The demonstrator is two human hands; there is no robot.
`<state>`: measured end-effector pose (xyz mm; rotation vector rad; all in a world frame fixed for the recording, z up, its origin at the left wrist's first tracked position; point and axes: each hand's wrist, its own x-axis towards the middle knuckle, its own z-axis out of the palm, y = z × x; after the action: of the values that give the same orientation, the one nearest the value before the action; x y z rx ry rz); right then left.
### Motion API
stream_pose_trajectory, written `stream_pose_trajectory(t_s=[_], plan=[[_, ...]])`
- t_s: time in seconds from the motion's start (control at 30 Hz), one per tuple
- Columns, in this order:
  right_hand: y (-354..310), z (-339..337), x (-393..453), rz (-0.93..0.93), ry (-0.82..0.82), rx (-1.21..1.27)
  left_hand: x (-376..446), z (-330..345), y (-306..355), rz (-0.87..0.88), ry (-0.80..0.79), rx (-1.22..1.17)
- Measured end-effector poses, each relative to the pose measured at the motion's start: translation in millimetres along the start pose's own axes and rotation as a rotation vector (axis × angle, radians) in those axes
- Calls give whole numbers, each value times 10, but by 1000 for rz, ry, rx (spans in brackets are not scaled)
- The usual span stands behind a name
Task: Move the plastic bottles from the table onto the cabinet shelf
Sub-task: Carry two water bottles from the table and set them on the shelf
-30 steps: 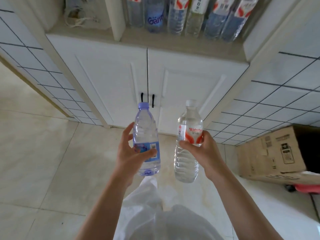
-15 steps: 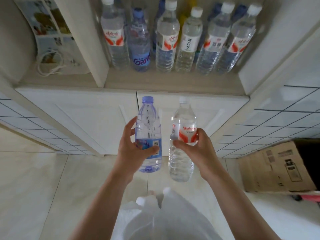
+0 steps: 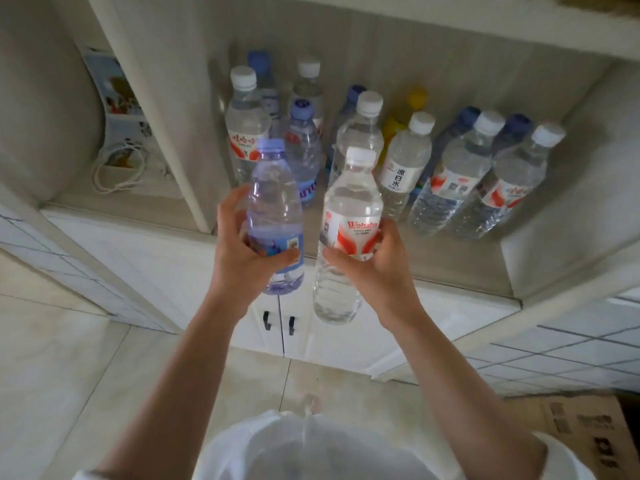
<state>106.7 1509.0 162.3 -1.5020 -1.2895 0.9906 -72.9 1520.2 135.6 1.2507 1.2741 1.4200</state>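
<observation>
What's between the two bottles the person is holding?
Nothing. In the head view a bare gap separates the purple-cap bottle from the white-cap bottle; through it only the shelf and the cabinet doors below show.

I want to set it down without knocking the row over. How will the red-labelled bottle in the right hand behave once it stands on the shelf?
The red-labelled bottle looks full, so probably heavy and fairly stiff in the right hand. Tall and narrow, it may tip if nudged. The shelf front looks free.

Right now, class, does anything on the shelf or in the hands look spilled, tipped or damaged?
Nothing stands out. The left hand and right hand each hold a capped bottle upright; the shelf bottles stand upright, and no spill shows.
</observation>
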Motion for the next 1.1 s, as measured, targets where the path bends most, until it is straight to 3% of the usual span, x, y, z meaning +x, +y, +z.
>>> stream_pose_trajectory(t_s=[0.3, 0.63, 0.93, 1.1], plan=[[-22, 424, 631, -225, 113, -2, 525, -132, -201, 206, 88, 141], [29, 773, 748, -338, 244, 21, 788, -189, -378, 327, 132, 216], [149, 886, 670, -347, 195, -96, 831, -266, -548, 272, 79, 227], [280, 830, 620, -273, 80, -131, 837, -302, -585, 255, 57, 302]])
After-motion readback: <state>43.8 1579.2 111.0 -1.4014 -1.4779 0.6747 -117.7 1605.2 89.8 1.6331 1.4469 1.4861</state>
